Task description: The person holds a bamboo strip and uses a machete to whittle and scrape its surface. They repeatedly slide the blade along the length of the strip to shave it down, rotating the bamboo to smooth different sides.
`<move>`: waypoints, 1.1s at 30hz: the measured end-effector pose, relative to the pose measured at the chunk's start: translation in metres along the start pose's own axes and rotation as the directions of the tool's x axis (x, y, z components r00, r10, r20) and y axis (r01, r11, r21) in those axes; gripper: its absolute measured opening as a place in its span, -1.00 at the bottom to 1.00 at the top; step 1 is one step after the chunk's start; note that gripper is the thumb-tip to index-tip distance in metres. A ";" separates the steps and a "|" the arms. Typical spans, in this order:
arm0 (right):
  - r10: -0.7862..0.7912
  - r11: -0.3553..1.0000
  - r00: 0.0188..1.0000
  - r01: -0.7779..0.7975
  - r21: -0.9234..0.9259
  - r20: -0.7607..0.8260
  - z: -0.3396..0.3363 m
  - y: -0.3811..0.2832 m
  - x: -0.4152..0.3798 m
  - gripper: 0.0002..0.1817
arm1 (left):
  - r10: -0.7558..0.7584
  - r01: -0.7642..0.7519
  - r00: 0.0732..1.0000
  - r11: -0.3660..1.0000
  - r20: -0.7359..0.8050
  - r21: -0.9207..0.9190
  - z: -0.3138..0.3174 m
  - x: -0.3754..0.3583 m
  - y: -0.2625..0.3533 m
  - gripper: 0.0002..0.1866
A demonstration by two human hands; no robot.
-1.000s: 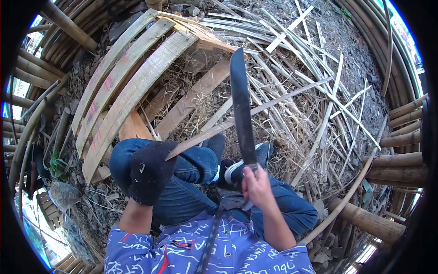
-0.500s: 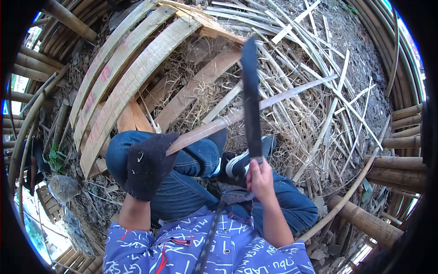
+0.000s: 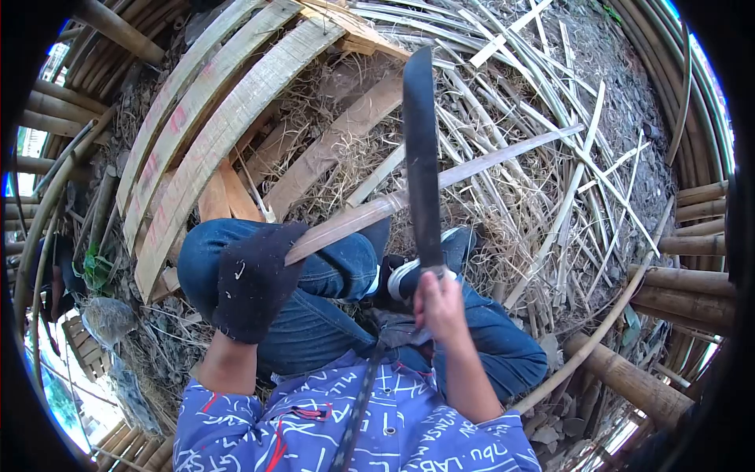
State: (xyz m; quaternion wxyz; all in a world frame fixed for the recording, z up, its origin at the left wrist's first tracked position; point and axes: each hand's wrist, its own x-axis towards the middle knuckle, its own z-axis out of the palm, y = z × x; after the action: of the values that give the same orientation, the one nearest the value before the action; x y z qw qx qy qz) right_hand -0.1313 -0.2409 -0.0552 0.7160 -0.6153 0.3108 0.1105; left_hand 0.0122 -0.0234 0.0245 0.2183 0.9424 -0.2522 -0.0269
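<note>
A black cloth covers my left hand (image 3: 258,279), which grips the near end of a long bamboo strip (image 3: 358,214) over my left knee. The strip slants up to the right across the shavings. In my right hand (image 3: 440,303) is the handle of a large knife (image 3: 423,149). Its broad dark blade points away from me and crosses over the middle of the strip; whether they touch is unclear.
A slatted wooden pallet (image 3: 228,130) leans at the upper left. Many split strips (image 3: 566,189) and curly shavings (image 3: 358,149) cover the ground ahead. Bamboo poles (image 3: 629,377) lie at the right, and a fibrous clump (image 3: 108,317) sits at the left.
The knife has shifted slightly left and its blade now shows its broad side more. My right hand has moved a little with it. The bamboo strip has hardly moved.
</note>
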 end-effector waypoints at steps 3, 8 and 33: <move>0.009 0.995 1.000 -0.007 0.098 -0.016 0.003 0.005 0.007 -0.63 | 0.036 -0.039 0.997 0.998 -0.062 -0.056 0.001 -0.004 -0.001 -0.76; -0.061 0.994 0.983 0.075 -0.076 0.171 0.017 0.003 -0.005 -0.49 | 0.094 -0.094 0.995 0.996 -0.027 0.003 -0.002 0.000 -0.004 -0.73; -0.047 0.998 0.997 0.049 0.027 -0.059 0.012 -0.004 0.011 -0.62 | 0.090 -0.089 0.995 0.995 -0.036 0.039 -0.001 0.002 0.001 -0.76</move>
State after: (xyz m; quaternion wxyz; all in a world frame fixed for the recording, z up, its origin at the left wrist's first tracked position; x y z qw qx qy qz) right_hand -0.1171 -0.2333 -0.0576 0.7178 -0.6153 0.3181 0.0710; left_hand 0.0140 -0.0252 0.0262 0.2062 0.9344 -0.2905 0.0056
